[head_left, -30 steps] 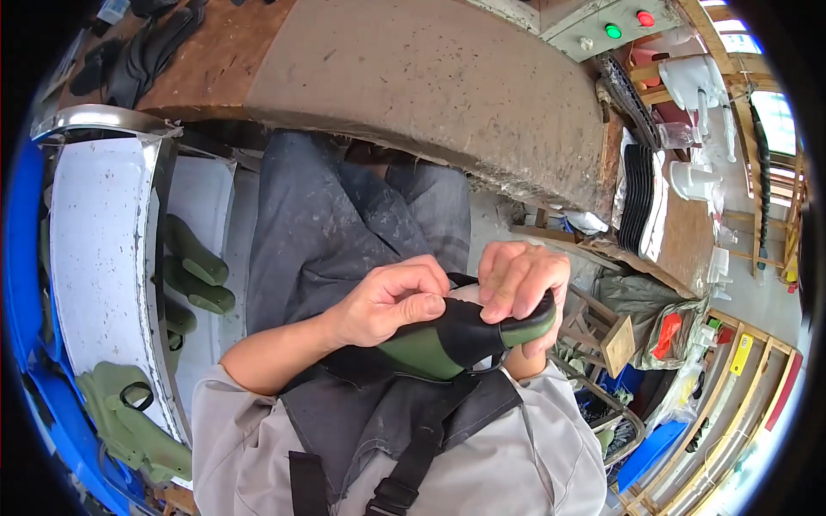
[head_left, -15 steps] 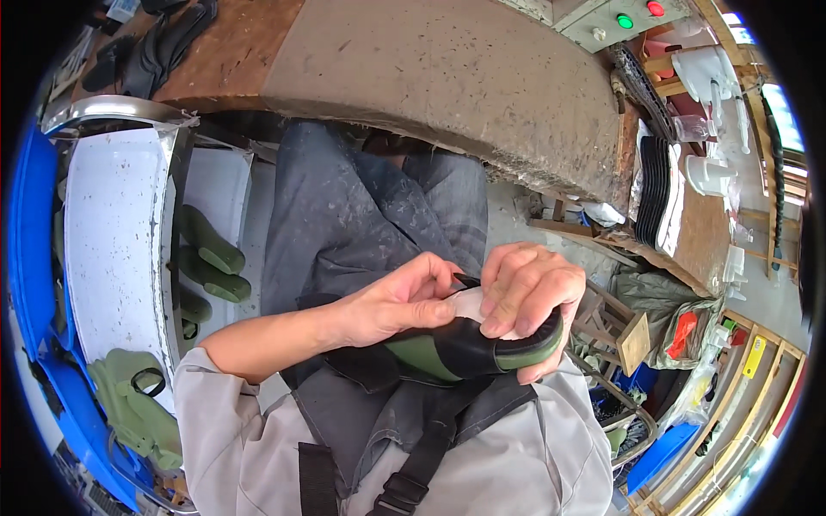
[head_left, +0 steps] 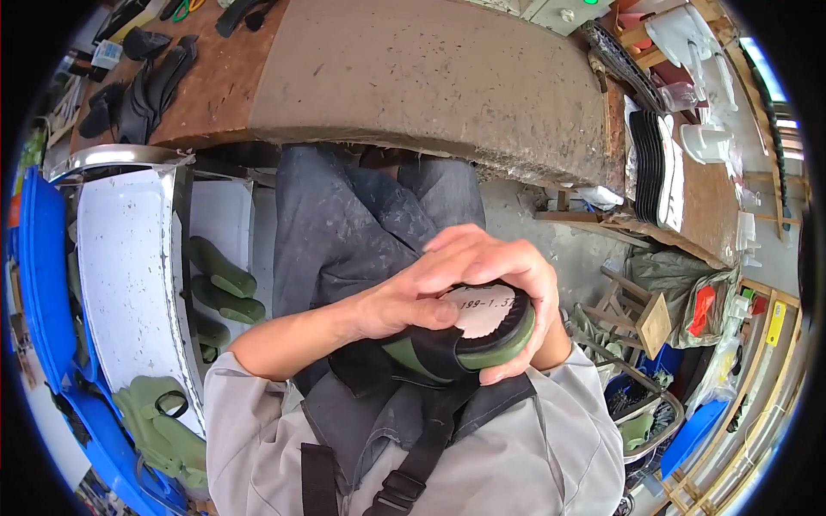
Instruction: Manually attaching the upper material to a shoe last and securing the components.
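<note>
Over my lap I hold a black shoe upper (head_left: 430, 348) stretched on a green shoe last (head_left: 508, 351), sole side up. A pale insole board (head_left: 486, 314) with dark printing lies on the underside, ringed by the upper's gathered black edge. My left hand (head_left: 422, 288) is closed on the near side, its thumb pressed on the edge of the insole and its fingers reaching over the far side. My right hand (head_left: 529, 279) wraps round the right-hand end of the last, fingers curled beneath it. The two hands partly overlap, hiding the far side of the upper.
A worn brown workbench (head_left: 413, 77) stands ahead, with black shoe pieces (head_left: 155, 95) at its left. Green lasts (head_left: 219, 267) sit on a white rack (head_left: 129, 224) to my left. Stacked black insole-shaped pieces (head_left: 645, 168) and a wooden stool (head_left: 650, 322) are at the right.
The shoe has turned so its underside faces up more, showing the insole's printing. My left hand has moved its fingers over the far side. My view has shifted slightly.
</note>
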Available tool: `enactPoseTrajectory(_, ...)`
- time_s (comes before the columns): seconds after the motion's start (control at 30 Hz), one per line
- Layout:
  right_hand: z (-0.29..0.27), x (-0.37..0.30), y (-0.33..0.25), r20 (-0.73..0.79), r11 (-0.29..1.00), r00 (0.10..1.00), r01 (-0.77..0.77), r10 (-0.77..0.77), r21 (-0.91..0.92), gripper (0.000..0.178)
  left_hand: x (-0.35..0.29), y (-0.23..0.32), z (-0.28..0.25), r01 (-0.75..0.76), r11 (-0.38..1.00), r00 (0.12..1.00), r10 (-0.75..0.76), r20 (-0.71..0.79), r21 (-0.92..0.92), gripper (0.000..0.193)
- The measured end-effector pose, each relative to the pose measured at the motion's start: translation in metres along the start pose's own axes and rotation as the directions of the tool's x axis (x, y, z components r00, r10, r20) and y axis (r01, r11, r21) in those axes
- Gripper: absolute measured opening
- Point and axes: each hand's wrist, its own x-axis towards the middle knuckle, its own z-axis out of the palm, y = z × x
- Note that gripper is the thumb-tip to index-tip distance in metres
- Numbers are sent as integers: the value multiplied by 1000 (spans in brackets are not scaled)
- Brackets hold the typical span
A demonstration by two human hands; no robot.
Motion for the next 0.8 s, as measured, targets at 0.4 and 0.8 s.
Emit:
enactPoseTrajectory(0.4,16,31,-14,-362,679,789,-613,497,-404,48,-28,8,10,129,870,865,135,-482,476,82)
enactPoseTrajectory(0.8,42,-38,26,-404,702,575,-561,712,438,27,-49,-13,-27,-212,977,789,172,-589,1,68)
